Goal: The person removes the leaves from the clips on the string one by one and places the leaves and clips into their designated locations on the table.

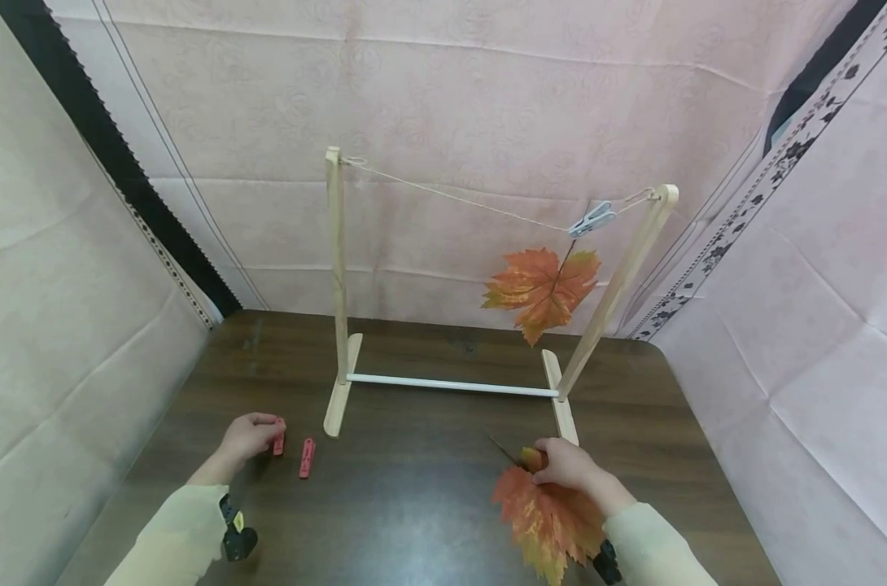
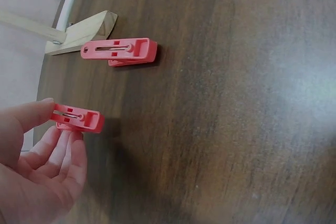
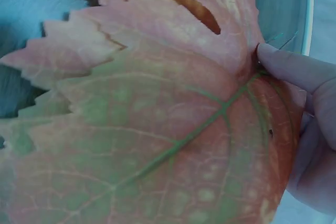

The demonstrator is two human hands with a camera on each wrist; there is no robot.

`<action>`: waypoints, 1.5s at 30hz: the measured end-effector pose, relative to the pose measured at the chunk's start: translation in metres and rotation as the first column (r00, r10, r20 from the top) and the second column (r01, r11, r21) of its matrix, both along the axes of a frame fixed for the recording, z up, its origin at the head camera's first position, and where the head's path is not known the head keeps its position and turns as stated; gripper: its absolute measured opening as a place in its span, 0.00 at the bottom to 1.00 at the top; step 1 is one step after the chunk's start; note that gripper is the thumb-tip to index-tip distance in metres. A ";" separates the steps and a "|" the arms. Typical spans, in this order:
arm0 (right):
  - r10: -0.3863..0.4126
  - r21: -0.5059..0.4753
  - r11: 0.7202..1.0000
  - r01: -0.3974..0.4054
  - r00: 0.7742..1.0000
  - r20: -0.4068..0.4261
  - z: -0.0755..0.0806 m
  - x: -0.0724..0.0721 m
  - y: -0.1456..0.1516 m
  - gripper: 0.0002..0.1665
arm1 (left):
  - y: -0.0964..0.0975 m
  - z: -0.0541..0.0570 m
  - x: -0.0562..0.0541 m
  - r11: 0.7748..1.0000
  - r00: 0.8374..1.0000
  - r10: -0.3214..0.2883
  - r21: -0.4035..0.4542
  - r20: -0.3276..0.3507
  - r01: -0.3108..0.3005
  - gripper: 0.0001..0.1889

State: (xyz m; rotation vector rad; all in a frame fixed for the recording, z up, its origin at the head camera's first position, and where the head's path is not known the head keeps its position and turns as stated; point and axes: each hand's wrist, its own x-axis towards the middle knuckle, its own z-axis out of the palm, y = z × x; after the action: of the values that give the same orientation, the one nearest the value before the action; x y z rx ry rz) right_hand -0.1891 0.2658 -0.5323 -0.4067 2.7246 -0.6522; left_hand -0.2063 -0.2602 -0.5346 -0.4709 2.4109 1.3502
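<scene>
My left hand (image 1: pixel 247 437) pinches a red clothespin (image 2: pixel 79 119) between thumb and fingers, just over the table. A second red clothespin (image 1: pixel 307 458) lies on the wood to the right of that hand. At the right, my other hand (image 1: pixel 571 468) pinches an orange maple leaf (image 1: pixel 546 521) near its stem, tips pointing down toward me. Its veined surface fills most of the right wrist view. Another orange maple leaf (image 1: pixel 542 289) hangs from a string (image 1: pixel 451 195), held there by a light blue clothespin (image 1: pixel 592 220).
A wooden frame stands on the brown table (image 1: pixel 407 488), with a left post (image 1: pixel 337 268), a right post (image 1: pixel 619 285) and a white crossbar (image 1: pixel 451 385) low between them. Pale cloth (image 1: pixel 443 98) hangs behind and along both sides.
</scene>
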 end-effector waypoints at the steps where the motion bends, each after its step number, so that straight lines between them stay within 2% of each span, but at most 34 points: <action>1: -0.005 0.019 1.000 0.005 1.000 -0.012 0.000 0.001 -0.001 0.17 | 0.000 0.000 0.000 1.000 1.000 0.001 -0.006 0.004 -0.001 0.27; 7: -0.017 0.095 0.995 0.025 0.996 -0.089 -0.002 0.005 -0.002 0.22 | 0.001 -0.001 0.003 1.000 1.000 -0.008 -0.023 0.001 0.008 0.26; 14: -0.040 0.128 0.990 0.056 0.991 -0.124 -0.001 0.006 -0.002 0.26 | 0.000 -0.006 0.003 0.999 1.000 -0.009 -0.037 0.001 0.009 0.25; 23: -0.012 0.174 0.984 0.038 0.989 -0.145 -0.003 0.005 -0.002 0.26 | -0.002 -0.014 0.004 0.999 1.000 0.012 -0.050 0.004 -0.012 0.25; 28: 0.010 0.210 0.977 0.025 0.987 -0.161 -0.004 0.005 0.000 0.27 | -0.003 -0.009 0.003 0.999 1.000 0.024 -0.045 0.003 -0.024 0.25; 31: 0.021 0.218 0.976 0.021 0.982 -0.186 -0.003 0.005 0.001 0.26 | -0.003 0.004 0.002 0.997 1.000 0.008 -0.078 -0.029 -0.011 0.28; 34: 0.010 0.197 0.980 0.028 0.982 -0.191 0.000 0.003 0.002 0.21 | 0.000 0.023 0.000 0.993 0.996 -0.015 -0.119 -0.084 0.005 0.30; 37: -0.037 0.140 0.988 0.060 0.987 -0.158 0.007 0.000 0.003 0.16 | 0.006 0.046 -0.006 0.985 0.984 -0.058 -0.172 -0.167 0.029 0.29; 39: -0.078 0.082 0.993 0.088 0.989 -0.124 0.013 -0.002 0.003 0.13 | 0.010 0.063 -0.011 0.976 0.966 -0.109 -0.212 -0.235 0.059 0.27; 41: -0.127 0.015 0.992 0.129 0.988 -0.091 0.020 -0.005 0.004 0.13 | 0.015 0.082 -0.016 0.965 0.941 -0.160 -0.246 -0.299 0.086 0.26; 45: -0.194 -0.137 0.973 0.188 0.980 -0.034 0.036 -0.011 0.007 0.16 | 0.027 0.125 -0.024 0.948 0.882 -0.260 -0.277 -0.393 0.156 0.23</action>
State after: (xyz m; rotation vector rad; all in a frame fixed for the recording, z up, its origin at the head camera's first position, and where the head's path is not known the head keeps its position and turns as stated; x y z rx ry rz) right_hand -0.2002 0.2723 -0.4963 -0.1929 2.7969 -0.8894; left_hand -0.2299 -0.2327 -0.4099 0.0482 2.8963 1.1660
